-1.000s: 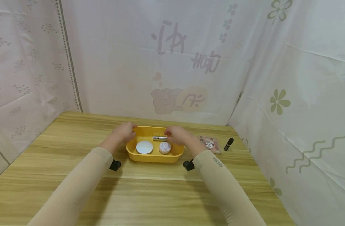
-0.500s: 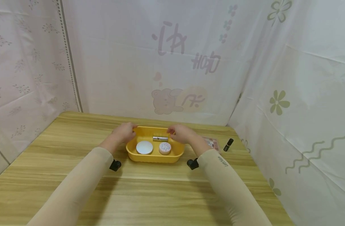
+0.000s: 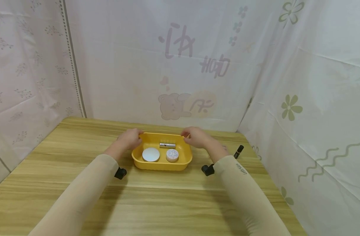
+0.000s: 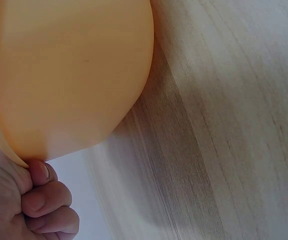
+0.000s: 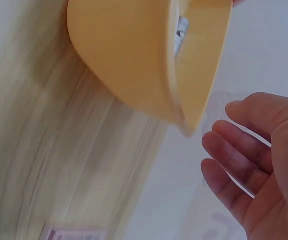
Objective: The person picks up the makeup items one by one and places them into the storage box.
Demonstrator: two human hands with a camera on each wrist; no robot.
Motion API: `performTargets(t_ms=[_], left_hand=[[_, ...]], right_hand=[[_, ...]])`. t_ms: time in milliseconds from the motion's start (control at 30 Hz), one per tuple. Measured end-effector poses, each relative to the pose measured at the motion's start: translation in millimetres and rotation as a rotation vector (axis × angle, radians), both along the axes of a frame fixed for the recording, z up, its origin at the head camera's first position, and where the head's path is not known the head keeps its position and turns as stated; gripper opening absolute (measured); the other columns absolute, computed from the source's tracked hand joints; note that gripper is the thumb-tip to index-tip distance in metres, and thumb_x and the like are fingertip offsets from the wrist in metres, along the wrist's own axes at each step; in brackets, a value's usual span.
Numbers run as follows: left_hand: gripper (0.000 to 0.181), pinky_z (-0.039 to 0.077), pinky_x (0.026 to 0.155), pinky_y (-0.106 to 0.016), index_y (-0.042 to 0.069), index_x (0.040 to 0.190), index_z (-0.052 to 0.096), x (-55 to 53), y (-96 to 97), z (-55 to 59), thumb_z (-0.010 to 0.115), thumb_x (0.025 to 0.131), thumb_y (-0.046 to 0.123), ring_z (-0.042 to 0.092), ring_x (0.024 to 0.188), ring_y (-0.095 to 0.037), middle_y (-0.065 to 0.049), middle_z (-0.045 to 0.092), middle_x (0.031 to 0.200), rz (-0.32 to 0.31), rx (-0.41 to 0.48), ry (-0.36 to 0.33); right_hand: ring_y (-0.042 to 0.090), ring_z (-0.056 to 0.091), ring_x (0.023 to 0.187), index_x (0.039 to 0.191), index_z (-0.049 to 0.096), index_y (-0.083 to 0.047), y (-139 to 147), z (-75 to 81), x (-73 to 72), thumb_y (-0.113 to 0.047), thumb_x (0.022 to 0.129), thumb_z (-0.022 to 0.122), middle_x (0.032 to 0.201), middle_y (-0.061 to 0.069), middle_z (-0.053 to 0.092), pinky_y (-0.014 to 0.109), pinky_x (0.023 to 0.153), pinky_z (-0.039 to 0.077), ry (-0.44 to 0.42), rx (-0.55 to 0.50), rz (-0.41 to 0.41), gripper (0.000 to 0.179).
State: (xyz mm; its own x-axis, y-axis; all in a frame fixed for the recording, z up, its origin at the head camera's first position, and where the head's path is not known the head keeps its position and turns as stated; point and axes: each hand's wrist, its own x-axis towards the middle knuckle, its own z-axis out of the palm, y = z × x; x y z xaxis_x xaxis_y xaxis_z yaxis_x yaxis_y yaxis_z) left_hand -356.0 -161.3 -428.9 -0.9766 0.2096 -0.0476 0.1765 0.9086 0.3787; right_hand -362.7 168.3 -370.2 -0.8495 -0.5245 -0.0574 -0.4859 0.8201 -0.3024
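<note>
A yellow oval basket (image 3: 159, 166) stands on the wooden table. My left hand (image 3: 128, 139) grips its rim at the far left corner; in the left wrist view, the fingers (image 4: 49, 200) curl tightly under that edge. Near the opposite end, my right hand (image 3: 197, 137) is apart from the rim, its thumb and fingers loosely spread around nothing, as the right wrist view confirms. Inside the basket lie a silver tube (image 3: 167, 145), a round white compact (image 3: 150, 154) and a smaller round case (image 3: 172, 155) with a star on its lid.
To the right of the basket, a black tube (image 3: 238, 151) lies on the table. An eyeshadow palette (image 5: 74, 234), mostly hidden by my right arm in the head view, lies nearer. Printed curtains (image 3: 124, 65) rise behind the table and along both sides.
My right hand has moved right, from over the silver tube inside the basket to beyond its right end, and its arm now covers the palette. My left hand has stayed on the rim.
</note>
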Motion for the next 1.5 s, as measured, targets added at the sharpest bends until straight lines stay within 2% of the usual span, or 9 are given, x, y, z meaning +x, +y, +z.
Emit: performTargets(t_ms=[333, 567, 833, 1067, 1133, 1300, 1367, 1500], left_hand=[[0.055, 0.053, 0.085, -0.044, 0.007, 0.163, 0.053, -1.2, -0.7, -2.1, 0.053, 0.108, 0.016, 0.064, 0.111, -0.033, -0.023, 0.058, 0.162, -0.008, 0.002, 0.009], [0.055, 0.051, 0.076, -0.039, 0.008, 0.164, 0.051, 0.2, -1.3, -0.5, 0.052, 0.11, 0.017, 0.065, 0.103, -0.031, -0.023, 0.055, 0.164, -0.005, 0.009, -0.013], [0.055, 0.053, 0.088, -0.046, 0.009, 0.164, 0.052, -1.1, -1.8, -2.8, 0.053, 0.11, 0.018, 0.064, 0.113, -0.034, -0.023, 0.055, 0.164, -0.001, 0.009, -0.008], [0.055, 0.053, 0.093, -0.047, 0.009, 0.164, 0.052, -3.8, -2.2, -4.3, 0.053, 0.109, 0.017, 0.063, 0.119, -0.034, -0.022, 0.055, 0.164, -0.005, 0.004, -0.001], [0.055, 0.053, 0.092, -0.046, 0.009, 0.164, 0.052, -3.9, -2.2, -4.1, 0.053, 0.11, 0.018, 0.063, 0.117, -0.034, -0.022, 0.055, 0.164, -0.008, 0.0, -0.004], [0.055, 0.054, 0.09, -0.046, 0.009, 0.164, 0.052, -4.1, -1.9, -4.0, 0.054, 0.11, 0.018, 0.063, 0.116, -0.034, -0.022, 0.056, 0.164, -0.006, -0.011, -0.008], [0.055, 0.053, 0.09, -0.046, 0.01, 0.164, 0.052, -3.4, -1.6, -3.6, 0.053, 0.11, 0.019, 0.063, 0.115, -0.033, -0.021, 0.056, 0.164, -0.004, -0.01, -0.011], [0.055, 0.053, 0.087, -0.044, 0.009, 0.165, 0.051, -2.4, -1.0, -2.9, 0.053, 0.11, 0.018, 0.063, 0.112, -0.033, -0.021, 0.056, 0.164, -0.005, -0.007, -0.016]], right_hand=[[0.036, 0.07, 0.122, 0.137, 0.071, -0.003, 40.1, 7.5, -6.7, -0.017, 0.108, 0.064, 0.132, 0.017, 0.075, 0.053, 0.107, 0.058, 0.026, -0.021, -0.066, 0.032], [0.038, 0.07, 0.122, 0.136, 0.071, -0.001, 75.0, 9.6, -7.3, -0.018, 0.108, 0.063, 0.131, 0.02, 0.074, 0.054, 0.106, 0.058, 0.034, -0.017, -0.1, 0.033], [0.041, 0.07, 0.121, 0.136, 0.069, 0.001, 118.1, 6.2, -6.4, -0.017, 0.108, 0.059, 0.132, 0.023, 0.073, 0.056, 0.101, 0.059, 0.026, -0.004, -0.132, 0.034], [0.044, 0.069, 0.123, 0.136, 0.069, 0.003, 149.0, 7.0, 2.1, -0.018, 0.108, 0.06, 0.133, 0.025, 0.073, 0.058, 0.102, 0.058, 0.036, 0.005, -0.18, 0.036], [0.044, 0.069, 0.123, 0.137, 0.068, 0.005, 155.4, 7.5, 3.9, -0.017, 0.109, 0.06, 0.134, 0.027, 0.072, 0.056, 0.099, 0.059, 0.022, 0.001, -0.192, 0.037], [0.04, 0.071, 0.111, 0.138, 0.066, 0.008, 169.9, 7.8, 5.5, -0.016, 0.107, 0.061, 0.133, 0.03, 0.071, 0.046, 0.08, 0.063, 0.008, 0.006, -0.217, 0.039], [0.043, 0.071, 0.112, 0.137, 0.066, 0.008, 175.7, 8.1, 6.0, -0.016, 0.106, 0.062, 0.132, 0.031, 0.071, 0.05, 0.084, 0.063, 0.023, 0.013, -0.221, 0.04], [0.053, 0.063, 0.127, 0.135, 0.068, 0.008, 187.5, 8.0, 7.6, -0.018, 0.105, 0.064, 0.136, 0.033, 0.069, 0.065, 0.106, 0.053, 0.086, 0.063, -0.233, 0.04]])
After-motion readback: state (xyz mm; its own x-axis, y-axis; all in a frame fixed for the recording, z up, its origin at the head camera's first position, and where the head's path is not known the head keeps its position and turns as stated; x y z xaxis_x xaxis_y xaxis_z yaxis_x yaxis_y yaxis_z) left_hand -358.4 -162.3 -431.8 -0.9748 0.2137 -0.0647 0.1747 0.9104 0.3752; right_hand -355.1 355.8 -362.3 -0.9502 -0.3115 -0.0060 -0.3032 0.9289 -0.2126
